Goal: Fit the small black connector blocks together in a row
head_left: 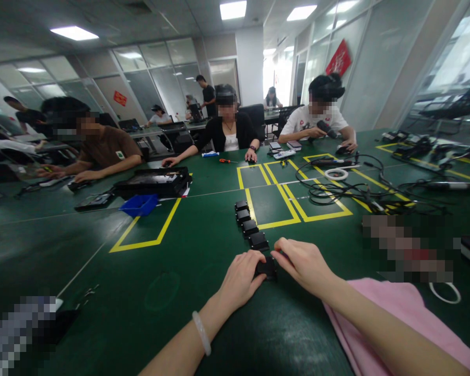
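A small black block (267, 268) lies on the green table close in front of me. My left hand (241, 278) is closed on its left side, fingers over the back edge and thumb at the front. At its upper right corner, the thumb and forefinger of my right hand (302, 262) are pinched together; what is between them is too small to make out. Beyond my hands, several similar black blocks (258, 240) stand in a row running away from me, with small bright bits at their corners.
Yellow tape rectangles (278, 224) mark the green table (203, 235). A blue bin (139, 204) and a black tray (152, 180) stand left. Black cables (329, 194) tangle at the right. Pink cloth (391, 303) lies under my right forearm. Co-workers sit across the table.
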